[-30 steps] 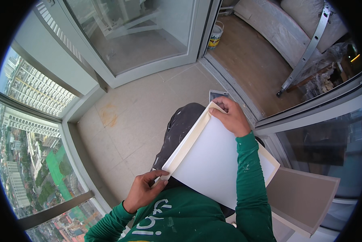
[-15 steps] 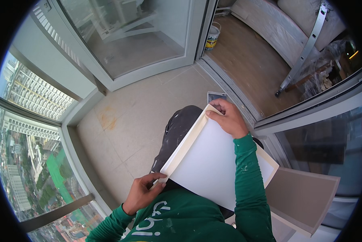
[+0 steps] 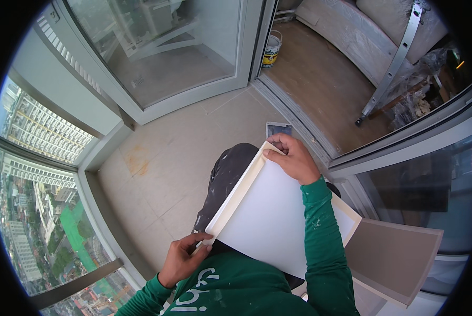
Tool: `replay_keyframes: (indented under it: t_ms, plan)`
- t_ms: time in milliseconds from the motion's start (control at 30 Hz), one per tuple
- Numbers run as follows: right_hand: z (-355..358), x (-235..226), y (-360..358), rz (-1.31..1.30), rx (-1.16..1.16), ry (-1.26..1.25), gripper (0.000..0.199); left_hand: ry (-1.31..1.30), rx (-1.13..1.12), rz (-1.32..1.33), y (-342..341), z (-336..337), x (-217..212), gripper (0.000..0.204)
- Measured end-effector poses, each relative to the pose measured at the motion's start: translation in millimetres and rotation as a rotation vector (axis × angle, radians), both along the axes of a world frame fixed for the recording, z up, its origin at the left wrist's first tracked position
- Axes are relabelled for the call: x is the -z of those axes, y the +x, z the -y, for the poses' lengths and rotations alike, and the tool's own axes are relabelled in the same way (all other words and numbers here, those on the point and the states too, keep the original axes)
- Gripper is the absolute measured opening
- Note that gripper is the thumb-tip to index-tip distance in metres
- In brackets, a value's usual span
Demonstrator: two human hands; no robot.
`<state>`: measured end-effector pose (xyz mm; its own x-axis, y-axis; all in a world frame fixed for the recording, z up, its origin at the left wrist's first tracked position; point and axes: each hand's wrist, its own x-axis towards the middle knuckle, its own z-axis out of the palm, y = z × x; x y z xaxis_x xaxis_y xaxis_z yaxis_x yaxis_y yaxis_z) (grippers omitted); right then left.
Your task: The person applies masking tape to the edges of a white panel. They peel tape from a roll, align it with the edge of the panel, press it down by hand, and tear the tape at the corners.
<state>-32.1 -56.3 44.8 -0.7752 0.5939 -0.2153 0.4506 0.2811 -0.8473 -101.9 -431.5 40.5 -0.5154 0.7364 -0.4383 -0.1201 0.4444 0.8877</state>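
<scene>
A flat white panel (image 3: 270, 210) with a cream raised border rests at a slant across my lap. My right hand (image 3: 295, 160) is closed on its far corner, the thumb lying on the cream edge and the fingers bent around the outside. At the near left corner, my left hand (image 3: 183, 259) pinches the end of the same edge between thumb and fingers. The panel's underside is hidden, and my right forearm covers part of its right side. Dark trousers (image 3: 223, 184) with pale specks show beneath it.
On the right stands a beige-faced panel (image 3: 394, 255) with a pale edge. A small grey tray (image 3: 278, 130) lies on the tiles by the door track (image 3: 299, 118). Beyond are a paint bucket (image 3: 271, 50), a ladder leg (image 3: 391, 68) and a plastic-wrapped sofa (image 3: 346, 39). Windows (image 3: 41, 210) line the left.
The view has shifted slightly. Both hands keep their hold on the panel's edge, and the panel stays almost where it was.
</scene>
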Motion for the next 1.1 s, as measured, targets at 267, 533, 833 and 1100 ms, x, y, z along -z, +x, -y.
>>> replay_keyframes:
  t_ms: [267,533,833,1100]
  plan:
    - [-3,7,-2,-0.010,-0.021,0.026,0.043,0.008,0.004,0.001,-2,1,1,0.029]
    - [-6,6,-9,-0.002,-0.014,0.021,0.038,-0.042,0.032,0.085,-10,0,-5,0.027]
    - [-14,5,-10,-0.050,-0.040,-0.013,0.030,0.046,0.021,0.057,-11,5,9,0.029]
    - [-13,0,-14,-0.003,-0.067,-0.030,0.028,-0.075,0.100,0.074,-17,2,-7,0.028]
